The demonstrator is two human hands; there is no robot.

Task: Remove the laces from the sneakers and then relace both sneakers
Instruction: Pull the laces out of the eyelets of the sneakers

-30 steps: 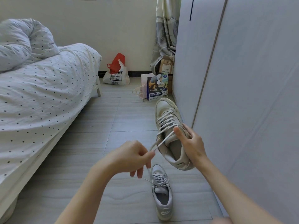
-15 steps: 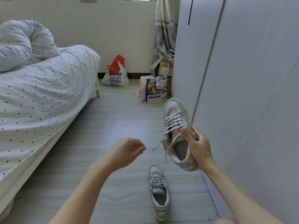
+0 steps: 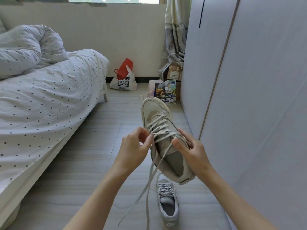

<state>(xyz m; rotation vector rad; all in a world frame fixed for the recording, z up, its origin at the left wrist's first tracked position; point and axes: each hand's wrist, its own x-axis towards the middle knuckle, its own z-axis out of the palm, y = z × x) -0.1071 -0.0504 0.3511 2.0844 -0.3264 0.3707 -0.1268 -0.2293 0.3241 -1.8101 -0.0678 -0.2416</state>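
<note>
A beige sneaker (image 3: 157, 120) is held in the air, toe pointing away from me. My right hand (image 3: 191, 153) grips its right side, thumb over the tongue. At the sneaker's left eyelets, my left hand (image 3: 134, 146) pinches the white lace (image 3: 159, 130). Two loose lace ends (image 3: 147, 188) hang down toward the floor. A second sneaker (image 3: 167, 205), grey and laced, lies on the floor below, heel toward me.
A bed with dotted bedding (image 3: 41, 100) fills the left side. A white wardrobe (image 3: 249, 97) runs along the right. Against the far wall stand a red and white plastic bag (image 3: 123, 78), a printed paper bag (image 3: 164, 92) and cardboard boxes (image 3: 174, 72).
My left hand had let go of the lace end and has now come back up to pinch the lace at the eyelets. The sneaker has risen and shifted toward the middle.
</note>
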